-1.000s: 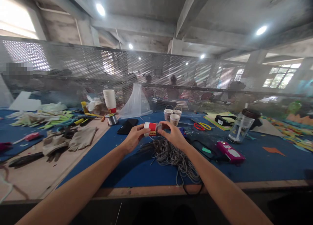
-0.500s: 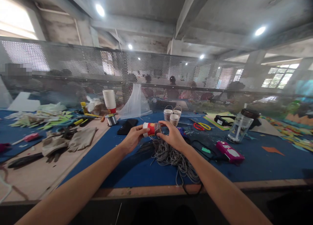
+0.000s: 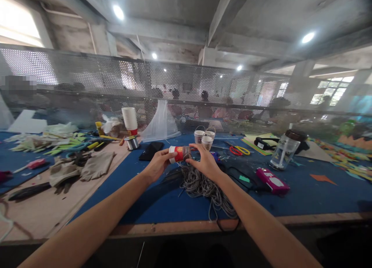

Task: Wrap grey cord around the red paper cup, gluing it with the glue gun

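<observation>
My left hand (image 3: 157, 164) grips a red and white paper cup (image 3: 178, 153) lying sideways above the blue table (image 3: 305, 194). My right hand (image 3: 205, 161) pinches grey cord against the cup's right end, where some cord is wound round it. A loose heap of the same grey cord (image 3: 207, 188) lies on the table right under both hands and trails to the front edge. Three small cord-wrapped cups (image 3: 205, 138) stand just behind my hands.
A stack of paper cups (image 3: 130, 120) and a metal can (image 3: 133, 142) stand at back left. Beige gloves (image 3: 84, 166) lie left, red and yellow scissors (image 3: 240, 150), a clear jar (image 3: 285, 149) and a pink cutter (image 3: 272, 180) right. A perforated metal screen (image 3: 87, 89) closes the back.
Both hands have shifted slightly while my right fingers work the cord round the cup. More grey cord covers the cup's right end now.
</observation>
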A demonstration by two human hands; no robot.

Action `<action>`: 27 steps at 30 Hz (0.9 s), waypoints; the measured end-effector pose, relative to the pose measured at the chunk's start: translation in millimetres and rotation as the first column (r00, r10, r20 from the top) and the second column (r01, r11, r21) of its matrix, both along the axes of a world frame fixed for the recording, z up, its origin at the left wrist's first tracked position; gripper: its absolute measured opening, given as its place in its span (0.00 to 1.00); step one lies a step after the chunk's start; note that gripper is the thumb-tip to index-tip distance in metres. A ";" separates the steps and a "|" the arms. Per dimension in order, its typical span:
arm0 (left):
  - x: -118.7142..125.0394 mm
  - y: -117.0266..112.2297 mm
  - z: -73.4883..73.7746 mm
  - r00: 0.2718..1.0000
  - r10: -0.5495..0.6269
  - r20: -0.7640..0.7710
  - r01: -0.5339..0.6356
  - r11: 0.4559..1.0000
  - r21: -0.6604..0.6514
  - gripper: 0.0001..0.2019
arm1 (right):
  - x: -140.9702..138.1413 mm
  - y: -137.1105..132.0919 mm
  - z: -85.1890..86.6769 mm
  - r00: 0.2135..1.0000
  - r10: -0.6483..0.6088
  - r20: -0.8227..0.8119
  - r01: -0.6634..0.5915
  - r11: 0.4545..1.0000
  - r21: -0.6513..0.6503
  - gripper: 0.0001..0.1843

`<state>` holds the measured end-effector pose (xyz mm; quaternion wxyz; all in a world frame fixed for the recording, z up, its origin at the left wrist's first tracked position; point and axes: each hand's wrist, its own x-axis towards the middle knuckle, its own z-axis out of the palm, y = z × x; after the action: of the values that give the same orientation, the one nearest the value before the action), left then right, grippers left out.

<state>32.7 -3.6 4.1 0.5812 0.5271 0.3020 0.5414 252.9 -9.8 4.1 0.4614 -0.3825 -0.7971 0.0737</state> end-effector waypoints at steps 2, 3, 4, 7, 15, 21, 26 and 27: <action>-0.3 0.1 0.0 1.000 0.008 -0.001 -0.008 1.000 0.010 0.15 | 0.3 1.1 -0.8 1.000 -0.019 -0.015 0.019 1.000 -0.006 0.27; -0.3 0.0 0.1 1.000 0.011 0.000 -0.011 1.000 0.014 0.15 | 0.5 1.8 -1.2 1.000 -0.023 -0.019 0.023 1.000 -0.006 0.24; -0.3 -0.2 0.3 1.000 0.015 0.001 -0.015 1.000 0.019 0.15 | 0.7 2.6 -1.6 1.000 -0.023 -0.018 0.023 1.000 -0.005 0.20; 0.2 -1.3 1.3 1.000 0.030 0.006 -0.030 0.999 0.026 0.15 | 1.3 4.2 -1.8 1.000 -0.013 0.009 0.013 1.000 0.023 0.09; 0.7 -2.1 4.3 0.992 0.121 0.035 -0.121 0.993 -0.007 0.15 | 0.8 -0.8 2.6 0.999 0.024 0.032 -0.026 0.996 0.084 0.08; 0.0 0.2 3.8 0.989 0.142 0.044 -0.142 0.990 0.003 0.15 | 17.4 9.5 2.3 0.959 -0.277 0.051 0.275 0.960 0.053 0.12; -0.1 -0.2 3.6 0.987 0.148 0.060 -0.147 0.989 -0.013 0.13 | 46.3 19.3 2.3 0.733 -0.615 0.290 0.647 0.762 -0.018 0.09; 0.0 -0.8 4.2 0.987 0.148 0.062 -0.147 0.989 -0.014 0.13 | 50.9 20.0 1.9 0.684 -0.629 0.369 0.689 0.723 -0.045 0.11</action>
<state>32.7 -4.4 8.2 0.5511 0.4834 0.3242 0.5980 303.8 10.3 6.0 0.2809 -0.6911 -0.6598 -0.0906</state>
